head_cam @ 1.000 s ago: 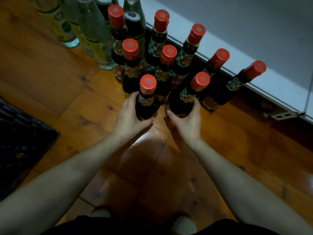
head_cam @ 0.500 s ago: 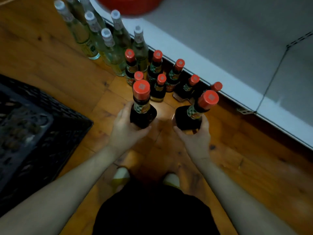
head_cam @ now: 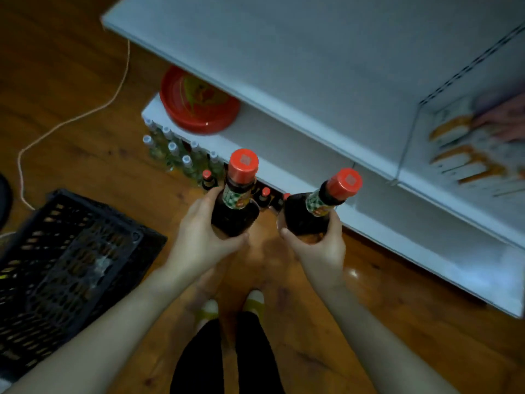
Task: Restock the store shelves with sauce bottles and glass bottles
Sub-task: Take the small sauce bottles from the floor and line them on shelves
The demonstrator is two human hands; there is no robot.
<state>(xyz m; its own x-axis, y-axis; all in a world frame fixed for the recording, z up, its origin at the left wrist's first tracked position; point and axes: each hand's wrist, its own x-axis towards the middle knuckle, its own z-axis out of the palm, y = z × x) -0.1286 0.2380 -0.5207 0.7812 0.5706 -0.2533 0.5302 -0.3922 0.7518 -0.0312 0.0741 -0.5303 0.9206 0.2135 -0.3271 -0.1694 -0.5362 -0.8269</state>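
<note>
Gripping sauce bottle (head_cam: 234, 214) in left hand (head_cam: 199, 240) fingers; second sauce bottle (head_cam: 305, 216) in right hand (head_cam: 318, 251) fingers.

Two dark red-capped sauce bottles (head_cam: 234, 207) (head_cam: 308, 213), upright, held above floor

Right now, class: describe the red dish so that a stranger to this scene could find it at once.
Start at the white shelving unit on the right. On the left end of its lowest shelf, partly tucked under the shelf above, lies the red dish. It is the only round, shallow thing there; the clear glass bottles stand below on the floor.
</note>
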